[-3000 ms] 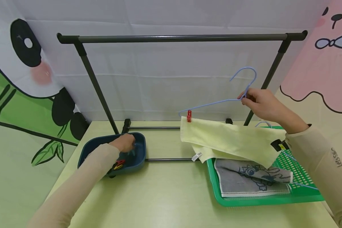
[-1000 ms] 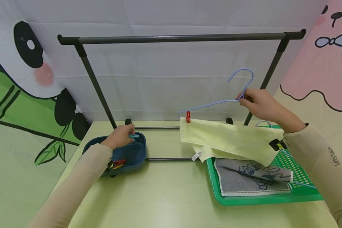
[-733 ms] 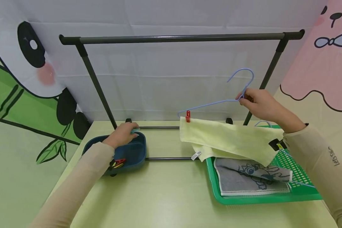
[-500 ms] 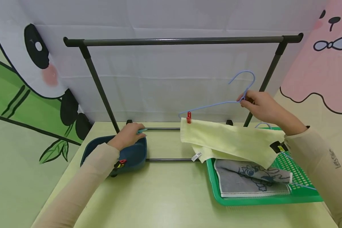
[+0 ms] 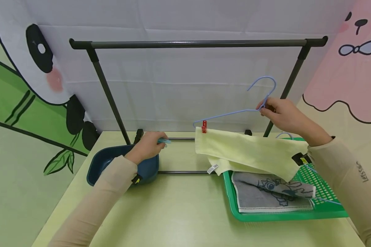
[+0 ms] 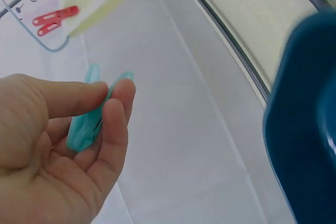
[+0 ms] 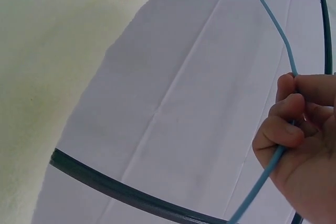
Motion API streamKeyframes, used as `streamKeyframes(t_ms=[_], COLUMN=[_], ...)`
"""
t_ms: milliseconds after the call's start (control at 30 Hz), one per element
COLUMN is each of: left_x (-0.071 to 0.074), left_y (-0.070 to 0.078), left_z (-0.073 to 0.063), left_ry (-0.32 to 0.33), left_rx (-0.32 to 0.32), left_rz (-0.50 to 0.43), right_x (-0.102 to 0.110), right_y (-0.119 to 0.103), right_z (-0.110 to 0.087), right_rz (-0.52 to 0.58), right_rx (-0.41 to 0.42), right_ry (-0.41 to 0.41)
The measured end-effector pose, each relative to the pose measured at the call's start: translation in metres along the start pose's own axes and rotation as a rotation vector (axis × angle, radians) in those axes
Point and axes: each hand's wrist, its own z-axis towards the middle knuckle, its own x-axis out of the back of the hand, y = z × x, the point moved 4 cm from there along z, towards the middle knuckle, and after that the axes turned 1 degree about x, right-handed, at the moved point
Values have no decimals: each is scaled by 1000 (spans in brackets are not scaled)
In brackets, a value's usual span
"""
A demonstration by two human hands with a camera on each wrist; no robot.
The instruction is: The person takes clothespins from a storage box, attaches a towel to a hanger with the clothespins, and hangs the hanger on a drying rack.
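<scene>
My left hand (image 5: 148,146) pinches a teal clothespin (image 6: 86,124) between thumb and fingers, over the right part of the dark blue basin (image 5: 96,164). My right hand (image 5: 282,113) grips a blue wire hanger (image 5: 232,112) at the base of its hook. From the hanger hangs a pale yellow towel (image 5: 244,147), folded over, with a white label at its lower left corner. A red clothespin (image 5: 204,127) fastens the towel's left end to the hanger. The towel's right end lies partly behind my right forearm.
A dark metal rack (image 5: 179,44) spans the back of the table. At the right, a green basket (image 5: 235,209) holds a folded grey patterned towel (image 5: 272,202) and more blue hanger wire. A black-and-yellow clip (image 5: 136,179) shows in the basin beside my left sleeve.
My left hand has come up out of the basin with the teal clothespin and moved right, toward the yellow towel. The right hand, hanger and towel have stayed almost still.
</scene>
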Motion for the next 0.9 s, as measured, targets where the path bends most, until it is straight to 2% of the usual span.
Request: streamKeyframes(t_ms=[233, 467, 900], left_x=[-6, -14, -21], left_y=[17, 34, 58], left_z=[2, 5, 9], left_ry=[-12, 7, 59], left_rx=[27, 4, 4], left_rz=[-84, -90, -124], right_x=[1, 3, 4], right_y=[-1, -3, -3], right_z=[-2, -2, -2], right_rz=[11, 16, 21], right_rx=[3, -11, -35], right_ry=[-2, -7, -5])
